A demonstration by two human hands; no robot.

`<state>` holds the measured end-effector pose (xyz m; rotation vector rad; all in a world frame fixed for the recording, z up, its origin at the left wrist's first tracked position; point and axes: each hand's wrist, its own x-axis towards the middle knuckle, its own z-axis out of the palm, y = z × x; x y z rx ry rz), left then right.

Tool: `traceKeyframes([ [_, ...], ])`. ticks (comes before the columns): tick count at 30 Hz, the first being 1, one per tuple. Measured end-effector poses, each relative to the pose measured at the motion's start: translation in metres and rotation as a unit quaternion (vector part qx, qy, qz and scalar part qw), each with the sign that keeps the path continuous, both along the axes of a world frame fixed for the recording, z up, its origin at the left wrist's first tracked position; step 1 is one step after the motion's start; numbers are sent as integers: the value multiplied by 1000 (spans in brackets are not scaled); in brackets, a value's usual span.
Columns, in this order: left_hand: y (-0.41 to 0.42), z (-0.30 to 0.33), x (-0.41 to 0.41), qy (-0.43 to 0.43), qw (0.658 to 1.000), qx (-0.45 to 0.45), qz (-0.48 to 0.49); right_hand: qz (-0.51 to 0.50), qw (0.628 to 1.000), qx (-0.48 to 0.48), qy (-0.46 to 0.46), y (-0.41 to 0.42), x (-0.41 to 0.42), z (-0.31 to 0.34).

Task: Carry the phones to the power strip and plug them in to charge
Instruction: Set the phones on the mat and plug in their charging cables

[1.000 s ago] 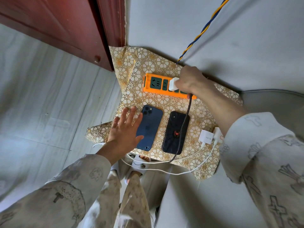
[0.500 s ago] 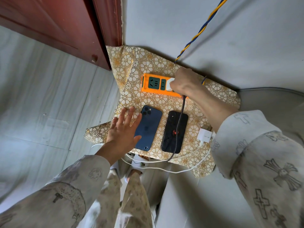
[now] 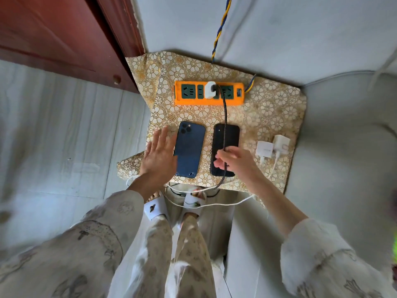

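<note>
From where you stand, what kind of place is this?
Probably a home room corner: a small table under a floral cloth against the wall, a red wooden door on the left, pale floor tiles.

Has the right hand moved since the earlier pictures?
Yes. The right hand has left the power strip and come toward the person, over the black phone.

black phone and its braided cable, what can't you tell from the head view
- Whether the braided cable is plugged into the black phone: right hand covers that part.
- Black phone's lower end: partly behind the fingers.
- Power strip switch state: too small.
- Both phones' screens: face down.
</note>
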<state>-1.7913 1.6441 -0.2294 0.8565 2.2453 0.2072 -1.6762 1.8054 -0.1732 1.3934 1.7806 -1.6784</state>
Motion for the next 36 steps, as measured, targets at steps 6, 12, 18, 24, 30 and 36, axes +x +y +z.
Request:
traceKeyframes([
  [6, -6, 30, 67, -206, 970, 90, 95, -98, 989, -89, 62, -15, 31, 17],
  [12, 6, 60, 101, -216, 957, 106, 163, -177, 960, -161, 144, -12, 27, 50],
  [18, 0, 112, 95, -83, 965, 165, 188, -153, 962, -173, 148, -18, 56, 58],
  [24, 15, 165, 90, -228, 866, 281, 345, 144, 975, -120, 122, -39, 87, 62],
  [30, 30, 197, 76, -266, 814, 367, 363, 229, 961, 37, 153, -38, 85, 68],
  [36, -3, 156, 91, -200, 900, 208, 327, 4, 971, -111, 210, -22, 83, 89],
])
